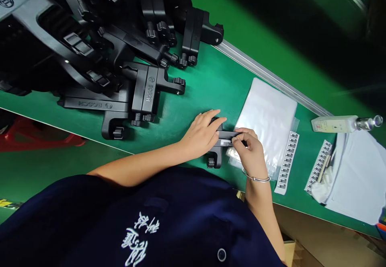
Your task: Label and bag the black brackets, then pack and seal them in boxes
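Note:
A black plastic bracket [216,153] with a small knob lies on the green table below my hands. A small white label [225,142] shows on its bar. My left hand [200,135] rests over the bracket's left part, fingers stretched out and apart. At the bar's right end, my right hand [250,148] is closed, thumb and fingertips around the bar beside the label. The fingers hide that end, so whether they also touch the label I cannot tell. A bracelet [256,178] circles my right wrist.
Black BOSCH brackets [146,90] are heaped at the left. Clear plastic bags [267,112] lie right of my hands, beside a label strip [287,162]. Farther right are another label strip [318,166], a bottle [333,124] and white sheets [358,178]. A metal rail [271,76] edges the table's back.

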{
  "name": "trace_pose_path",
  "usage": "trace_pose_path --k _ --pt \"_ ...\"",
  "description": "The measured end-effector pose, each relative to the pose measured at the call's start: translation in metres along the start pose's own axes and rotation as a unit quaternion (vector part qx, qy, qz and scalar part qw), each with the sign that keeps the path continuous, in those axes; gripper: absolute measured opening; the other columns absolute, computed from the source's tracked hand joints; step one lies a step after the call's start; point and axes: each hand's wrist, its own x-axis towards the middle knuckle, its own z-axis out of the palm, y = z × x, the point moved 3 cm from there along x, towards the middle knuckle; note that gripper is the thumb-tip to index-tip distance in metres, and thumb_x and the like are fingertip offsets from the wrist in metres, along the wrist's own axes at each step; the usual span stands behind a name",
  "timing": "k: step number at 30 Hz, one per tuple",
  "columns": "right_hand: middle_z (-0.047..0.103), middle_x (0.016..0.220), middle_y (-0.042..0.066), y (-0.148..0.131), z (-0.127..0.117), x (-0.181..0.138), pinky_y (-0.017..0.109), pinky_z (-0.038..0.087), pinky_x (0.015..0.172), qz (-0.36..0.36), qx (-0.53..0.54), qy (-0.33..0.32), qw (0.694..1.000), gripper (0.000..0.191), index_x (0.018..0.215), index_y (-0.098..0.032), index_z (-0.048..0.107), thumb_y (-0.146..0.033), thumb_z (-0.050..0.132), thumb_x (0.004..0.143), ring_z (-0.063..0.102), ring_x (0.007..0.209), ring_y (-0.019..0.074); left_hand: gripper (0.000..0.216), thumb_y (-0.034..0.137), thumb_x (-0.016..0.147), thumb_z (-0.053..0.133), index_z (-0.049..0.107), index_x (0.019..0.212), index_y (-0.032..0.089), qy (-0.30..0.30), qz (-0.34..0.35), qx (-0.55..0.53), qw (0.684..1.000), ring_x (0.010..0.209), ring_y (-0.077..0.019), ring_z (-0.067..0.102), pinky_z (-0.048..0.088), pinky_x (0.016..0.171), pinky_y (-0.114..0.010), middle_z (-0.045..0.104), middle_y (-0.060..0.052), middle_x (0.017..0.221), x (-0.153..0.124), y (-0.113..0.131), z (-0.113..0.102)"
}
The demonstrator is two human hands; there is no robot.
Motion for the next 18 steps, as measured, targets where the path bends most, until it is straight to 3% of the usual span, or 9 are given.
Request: trace_pose_path --k 5,8,11,14,18 --pt "0.062 0.103 0.008 0.0 0.0 -0.001 0.044 0.038 0.092 -0.011 -0.008 0.0 1.0 0.018 0.062 -0.022 0.055 -0.029 0.058 0.078 0.053 0.105 0.0252 0.036 0.017 0.091 0.042 0.057 0.124 0.014 0.032 0.082 0.027 0.996 0.134 -0.0275 0.041 0.033 0.112 -0.05 0.05 -0.015 0.14 -0.012 0.007 -0.017" --pt "0.063 0.103 0.008 0.001 -0.001 0.0 0.043 0.039 0.091 -0.014 -0.012 0.0 1.0 0.018 0.062 -0.022 0.056 -0.03 0.058 0.078 0.054 0.104 0.0251 0.034 0.024 0.092 0.047 0.06 0.122 0.017 -0.017 0.129 0.054 0.99 0.131 -0.0265 0.046 0.034 0.111 -0.049 0.057 -0.011 0.135 -0.02 0.007 -0.022" --pt "0.062 0.11 0.009 0.002 -0.002 -0.001 0.043 0.041 0.09 -0.016 -0.011 -0.013 1.0 0.018 0.067 -0.022 0.059 -0.033 0.059 0.081 0.054 0.11 0.0263 0.045 0.031 0.09 0.053 0.054 0.133 0.019 -0.075 0.12 0.07 0.987 0.136 -0.0279 0.041 0.037 0.109 -0.049 0.054 -0.01 0.14 -0.022 0.002 -0.021" --pt "0.061 0.117 0.01 -0.002 -0.004 -0.008 0.046 0.042 0.092 -0.029 -0.025 -0.015 0.999 0.016 0.073 -0.022 0.061 -0.034 0.059 0.083 0.053 0.114 0.0278 0.048 0.034 0.09 0.053 0.051 0.136 0.02 -0.086 0.111 0.075 0.987 0.138 -0.0267 0.039 0.035 0.11 -0.048 0.052 -0.009 0.142 -0.022 -0.003 -0.018" --pt "0.06 0.116 0.011 -0.021 -0.014 -0.026 0.051 0.034 0.104 -0.103 -0.087 0.066 0.989 0.011 0.079 -0.022 0.06 -0.03 0.057 0.086 0.048 0.122 0.0285 0.048 0.036 0.09 0.055 0.052 0.136 0.022 -0.08 0.116 0.078 0.987 0.136 -0.0265 0.041 0.031 0.112 -0.049 0.052 -0.008 0.142 -0.021 -0.003 -0.017"
